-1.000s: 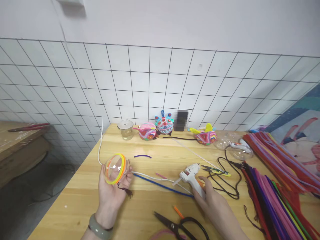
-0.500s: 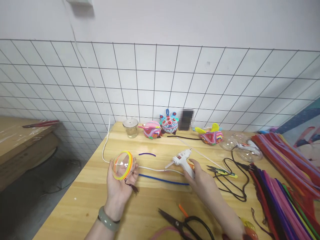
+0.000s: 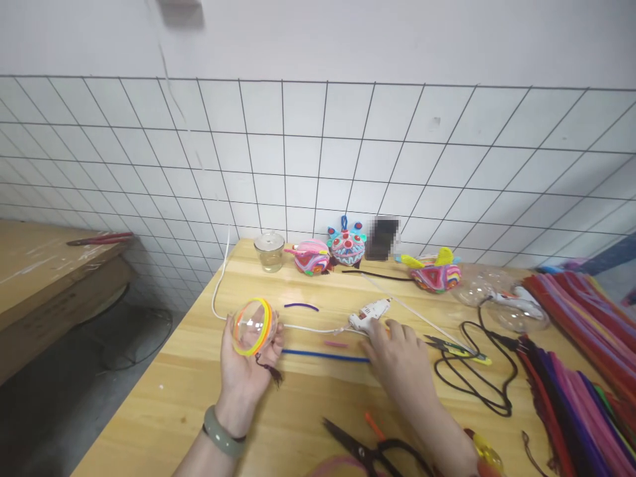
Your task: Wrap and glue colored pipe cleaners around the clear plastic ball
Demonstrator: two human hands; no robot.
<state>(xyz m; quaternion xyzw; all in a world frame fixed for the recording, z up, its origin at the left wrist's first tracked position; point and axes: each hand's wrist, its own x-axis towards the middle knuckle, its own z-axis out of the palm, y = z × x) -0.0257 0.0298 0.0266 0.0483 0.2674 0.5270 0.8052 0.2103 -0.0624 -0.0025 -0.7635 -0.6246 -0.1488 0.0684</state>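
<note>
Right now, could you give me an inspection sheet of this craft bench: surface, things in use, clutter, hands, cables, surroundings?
Surface: wooden table, pale, set against the wall.
Things in use: clear ball with orange and yellow bands round it; white glue gun lying on the table.
Clutter: black scissors, blue pipe cleaner, heap of pipe cleaners, small glass jar, three colourful figures at the back.
Hands: left hand holds the clear ball up off the table; right hand rests on the glue gun's grip.
Cables: white cord running up the wall; black cable looped on the table.
Surroundings: wire grid on a white wall; cardboard box at left.
</note>
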